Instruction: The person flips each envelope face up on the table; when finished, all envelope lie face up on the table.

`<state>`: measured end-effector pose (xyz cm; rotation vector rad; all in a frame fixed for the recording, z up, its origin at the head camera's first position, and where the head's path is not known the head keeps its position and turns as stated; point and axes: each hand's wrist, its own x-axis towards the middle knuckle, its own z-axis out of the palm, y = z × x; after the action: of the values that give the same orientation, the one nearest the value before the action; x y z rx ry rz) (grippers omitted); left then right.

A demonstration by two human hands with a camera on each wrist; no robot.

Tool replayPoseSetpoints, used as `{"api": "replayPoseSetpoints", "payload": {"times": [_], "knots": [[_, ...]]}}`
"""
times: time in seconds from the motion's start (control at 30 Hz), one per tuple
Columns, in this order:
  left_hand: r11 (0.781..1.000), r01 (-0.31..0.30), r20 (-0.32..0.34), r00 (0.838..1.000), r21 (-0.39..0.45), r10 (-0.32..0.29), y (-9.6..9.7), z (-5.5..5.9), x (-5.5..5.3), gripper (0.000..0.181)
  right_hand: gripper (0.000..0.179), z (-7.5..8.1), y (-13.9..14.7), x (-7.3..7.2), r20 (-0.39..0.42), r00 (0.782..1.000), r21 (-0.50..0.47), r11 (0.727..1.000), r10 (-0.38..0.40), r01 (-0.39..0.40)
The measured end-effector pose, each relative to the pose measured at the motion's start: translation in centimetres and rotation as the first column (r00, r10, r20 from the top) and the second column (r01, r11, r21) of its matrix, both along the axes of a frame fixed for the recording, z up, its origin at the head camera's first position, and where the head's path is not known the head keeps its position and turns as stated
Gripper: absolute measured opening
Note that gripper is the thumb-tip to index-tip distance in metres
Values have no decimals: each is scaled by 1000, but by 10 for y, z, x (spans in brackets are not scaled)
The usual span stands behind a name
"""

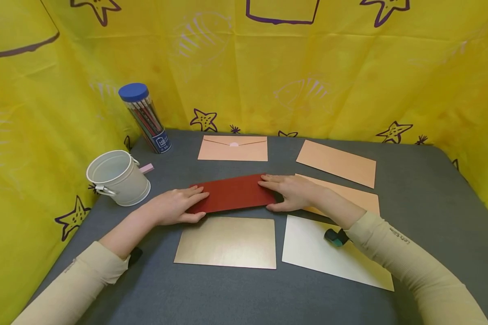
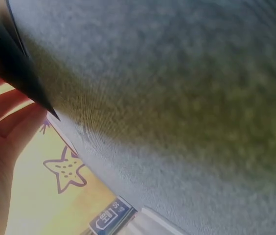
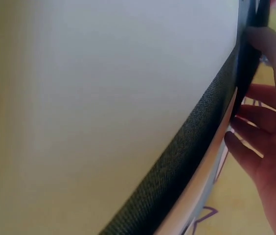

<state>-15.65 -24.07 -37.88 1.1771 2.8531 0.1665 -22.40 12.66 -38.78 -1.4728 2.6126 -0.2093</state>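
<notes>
A red envelope (image 1: 233, 194) lies lengthwise between both hands in the middle of the table. At its left end my left hand (image 1: 172, 207) holds it, fingers over the top and thumb by the near edge. My right hand (image 1: 290, 192) grips the right end, fingertips at the far corner and thumb at the near one. In the right wrist view, thumb and fingers of the right hand (image 3: 270, 137) stand around the dark edge. Only part of the left hand (image 2: 3, 142) shows in the left wrist view. A gold envelope (image 1: 227, 241) lies just in front of the red one.
A cream envelope (image 1: 317, 257) and a peach envelope (image 1: 355, 196) lie partly under the right forearm. Farther back are another peach envelope (image 1: 337, 162) and one with its flap showing (image 1: 232, 152). A white bucket (image 1: 119, 180) and a blue-capped pencil tub (image 1: 148, 119) stand at left.
</notes>
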Motion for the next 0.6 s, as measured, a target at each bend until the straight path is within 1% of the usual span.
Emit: {"api": "replayPoseSetpoints", "payload": {"times": [0.1,0.2,0.27,0.33,0.43,0.53,0.6], "knots": [[997,65,-73,995,45,-62,-3,1,0,52,67,2,0,0,-21,1000,-21,1000,-2,2],[985,142,-153,980,99,-126,-6,3,-3,45,59,3,0,-1,-34,999,-68,998,-14,12],[975,176,-192,970,137,-148,-8,3,-5,41,53,3,-1,-1,-41,999,-114,993,-26,21],[966,192,-215,965,175,-152,-11,4,-8,38,47,4,-3,-2,-54,998,-160,987,-35,26],[954,189,-226,965,232,-136,-15,5,-11,35,38,5,-5,-3,-74,996,-219,975,-45,27],[936,192,-239,963,293,-123,-19,6,-13,34,31,7,-6,-5,-89,995,-264,964,-54,29],[922,211,-263,957,325,-126,-21,7,-15,32,28,7,-7,-6,-93,994,-292,956,-66,36]]}}
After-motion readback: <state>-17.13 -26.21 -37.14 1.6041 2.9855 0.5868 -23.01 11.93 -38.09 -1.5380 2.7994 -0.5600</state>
